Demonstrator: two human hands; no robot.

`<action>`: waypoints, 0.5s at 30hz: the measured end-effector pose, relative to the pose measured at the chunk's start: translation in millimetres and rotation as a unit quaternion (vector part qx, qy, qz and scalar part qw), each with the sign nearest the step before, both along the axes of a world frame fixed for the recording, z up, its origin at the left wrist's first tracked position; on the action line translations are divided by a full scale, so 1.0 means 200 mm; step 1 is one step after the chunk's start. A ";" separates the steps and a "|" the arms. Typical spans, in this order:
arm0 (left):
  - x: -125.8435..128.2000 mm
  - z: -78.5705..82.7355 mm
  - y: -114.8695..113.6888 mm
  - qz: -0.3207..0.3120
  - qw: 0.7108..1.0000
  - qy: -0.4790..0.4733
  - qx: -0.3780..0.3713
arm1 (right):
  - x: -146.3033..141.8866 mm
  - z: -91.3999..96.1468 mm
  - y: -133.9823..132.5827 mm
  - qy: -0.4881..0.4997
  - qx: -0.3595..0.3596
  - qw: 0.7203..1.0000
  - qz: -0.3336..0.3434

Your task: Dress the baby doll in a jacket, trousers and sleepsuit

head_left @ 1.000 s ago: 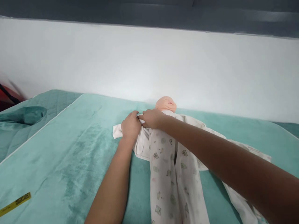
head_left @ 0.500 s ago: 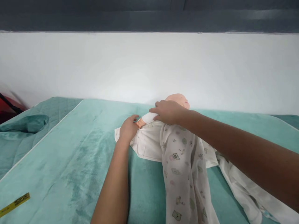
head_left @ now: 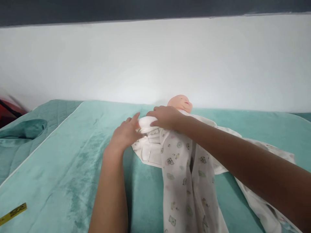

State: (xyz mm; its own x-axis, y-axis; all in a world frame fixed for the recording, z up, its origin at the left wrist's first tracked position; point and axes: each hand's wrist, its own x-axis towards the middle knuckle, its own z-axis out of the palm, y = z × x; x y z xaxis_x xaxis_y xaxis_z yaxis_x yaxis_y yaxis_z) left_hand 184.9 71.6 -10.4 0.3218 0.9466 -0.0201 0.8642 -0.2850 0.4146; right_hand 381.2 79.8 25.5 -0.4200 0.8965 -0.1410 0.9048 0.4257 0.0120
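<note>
A baby doll lies on its back on the bed, its pink head (head_left: pixel 180 103) turned to the right. Its body is in a white, animal-print baby garment (head_left: pixel 175 165), whose legs hang towards me. My right hand (head_left: pixel 167 117) is closed on a plain white sleeve (head_left: pixel 146 123) over the doll's arm. Just left of it, my left hand (head_left: pixel 125 133) is at the sleeve's end with thumb and index finger apart. Only a sliver of the doll's orange-pink hand (head_left: pixel 137 125) shows between them; whether my fingers touch it I cannot tell.
Teal velvety bedding (head_left: pixel 80 155) reaches a white wall (head_left: pixel 109 64) behind the doll. More white printed cloth (head_left: pixel 267 207) lies at the right, partly under my forearm. A yellow printed strip (head_left: pixel 13 213) lies at lower left, and a folded teal patch (head_left: pixel 24 129) at far left.
The white sleeve now covers most of the doll's forearm that showed before. My left hand has loosened, its fingers spreading. My right hand has shifted slightly left in view, and the view has tilted down.
</note>
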 end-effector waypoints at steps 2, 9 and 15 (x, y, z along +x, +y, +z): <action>0.01 -0.02 0.02 0.032 0.999 0.020 0.038 | -0.03 -0.03 0.00 0.007 -0.005 1.000 0.011; 0.02 -0.07 0.05 0.014 0.998 0.054 0.024 | 0.12 -0.10 -0.10 0.225 0.058 0.967 -0.101; 0.03 -0.07 0.07 0.028 0.997 0.076 -0.011 | 0.53 -0.31 -0.38 0.387 0.181 0.852 -0.303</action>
State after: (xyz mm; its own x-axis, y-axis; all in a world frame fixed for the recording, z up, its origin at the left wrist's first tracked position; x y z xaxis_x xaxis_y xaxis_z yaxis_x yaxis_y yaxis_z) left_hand 191.1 84.7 -23.8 0.2599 0.9619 -0.0849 0.9319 -0.2268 0.2830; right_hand 488.1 3.8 -36.9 0.2931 0.9077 0.3003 0.7542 -0.0265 -0.6561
